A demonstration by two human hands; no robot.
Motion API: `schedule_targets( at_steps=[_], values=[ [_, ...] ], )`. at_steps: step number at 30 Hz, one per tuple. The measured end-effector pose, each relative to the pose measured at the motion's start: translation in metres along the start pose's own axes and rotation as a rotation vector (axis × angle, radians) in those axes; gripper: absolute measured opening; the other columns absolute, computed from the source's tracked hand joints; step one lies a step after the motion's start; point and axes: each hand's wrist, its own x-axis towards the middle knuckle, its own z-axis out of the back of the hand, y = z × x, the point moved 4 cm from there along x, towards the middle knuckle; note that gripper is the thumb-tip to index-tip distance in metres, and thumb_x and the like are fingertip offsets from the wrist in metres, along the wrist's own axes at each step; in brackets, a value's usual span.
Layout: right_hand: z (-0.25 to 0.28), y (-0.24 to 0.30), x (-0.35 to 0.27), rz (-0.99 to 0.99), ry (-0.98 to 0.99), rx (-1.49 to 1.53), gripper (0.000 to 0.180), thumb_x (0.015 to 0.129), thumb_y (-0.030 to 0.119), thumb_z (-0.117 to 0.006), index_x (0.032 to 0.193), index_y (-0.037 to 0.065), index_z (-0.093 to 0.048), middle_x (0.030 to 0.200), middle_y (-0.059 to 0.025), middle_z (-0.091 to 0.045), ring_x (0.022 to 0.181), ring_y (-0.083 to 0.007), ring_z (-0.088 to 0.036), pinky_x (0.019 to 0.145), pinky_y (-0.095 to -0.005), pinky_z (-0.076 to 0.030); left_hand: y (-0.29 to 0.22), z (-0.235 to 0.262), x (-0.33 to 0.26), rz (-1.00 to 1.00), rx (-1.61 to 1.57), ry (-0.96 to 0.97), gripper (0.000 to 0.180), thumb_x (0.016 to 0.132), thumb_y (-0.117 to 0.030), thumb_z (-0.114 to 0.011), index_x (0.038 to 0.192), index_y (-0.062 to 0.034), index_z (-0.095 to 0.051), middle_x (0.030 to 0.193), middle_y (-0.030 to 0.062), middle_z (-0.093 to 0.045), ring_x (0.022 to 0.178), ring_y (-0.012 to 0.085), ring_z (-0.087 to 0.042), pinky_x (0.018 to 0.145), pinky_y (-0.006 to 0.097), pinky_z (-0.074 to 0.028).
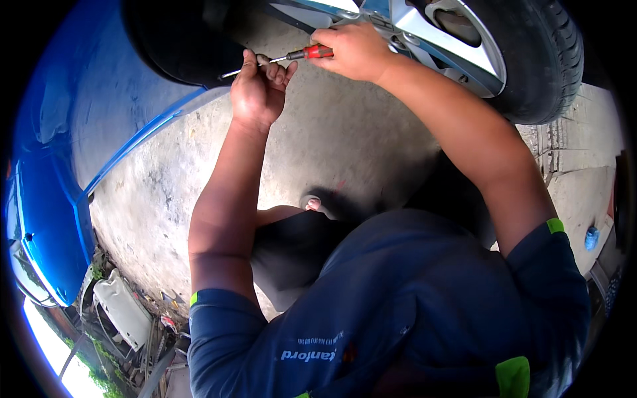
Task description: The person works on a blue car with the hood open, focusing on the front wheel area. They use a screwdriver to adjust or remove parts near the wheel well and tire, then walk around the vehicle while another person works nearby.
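Both hands grip a screwdriver [302, 55]: right hand [355, 50] hides its handle, left hand [259, 89] pinches its shaft.

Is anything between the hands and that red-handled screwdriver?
No. The right hand grips the screwdriver by its red handle, and the left hand pinches the metal shaft, whose tip runs into the dark wheel arch.

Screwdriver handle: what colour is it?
Red, with a dark collar; the screwdriver shows in the head view, gripped by the right hand.
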Motion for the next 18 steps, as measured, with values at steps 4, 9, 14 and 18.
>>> schedule_targets(
  at_steps=[4, 9, 14, 18],
  values=[
    [-0.019, -0.031, 0.007, -0.549, 0.669, 1.026, 0.041, 0.081, 0.043, -0.076, 0.100, 0.007, -0.066, 0.075, -0.0082, -0.066, 0.064, -0.0234, -0.062, 0.061, -0.0365, -0.050, -0.002, 0.003, 0.003, 0.015, -0.018, -0.063, 0.034, 0.107, -0.035, -0.036, 0.085, -0.0102, -0.046, 0.064, 0.0020, -0.035, 0.061, 0.0167, -0.037, 0.093, 0.043, -0.051],
    [-0.007, -0.008, -0.002, -0.173, 0.229, 0.016, 0.033, 0.081, 0.042, -0.073, 0.091, 0.012, -0.065, 0.080, -0.0107, -0.068, 0.077, -0.0310, -0.067, 0.069, -0.0435, -0.051, 0.002, -0.009, -0.003, 0.044, -0.005, -0.083, 0.034, 0.107, -0.035, -0.037, 0.086, -0.0097, -0.046, 0.065, 0.0022, -0.036, 0.061, 0.0165, -0.038, 0.094, 0.043, -0.050],
    [-0.007, -0.022, -0.005, -0.229, 0.065, 0.447, 0.039, 0.085, 0.048, -0.071, 0.088, 0.009, -0.065, 0.069, -0.0042, -0.061, 0.060, -0.0209, -0.059, 0.054, -0.0339, -0.045, 0.002, 0.000, 0.005, 0.003, -0.051, -0.041, 0.034, 0.107, -0.035, -0.036, 0.086, -0.0098, -0.045, 0.066, 0.0027, -0.037, 0.060, 0.0164, -0.038, 0.096, 0.044, -0.050],
    [-0.002, -0.018, -0.014, -0.864, 0.537, 1.444, 0.052, 0.089, 0.054, -0.067, 0.093, 0.003, -0.067, 0.060, 0.0077, -0.034, 0.050, -0.0039, -0.031, 0.044, -0.0200, -0.024, 0.000, 0.001, 0.005, 0.012, -0.036, -0.056, 0.034, 0.107, -0.036, -0.037, 0.086, -0.0101, -0.045, 0.066, 0.0024, -0.037, 0.060, 0.0162, -0.037, 0.096, 0.044, -0.049]
  ],
)
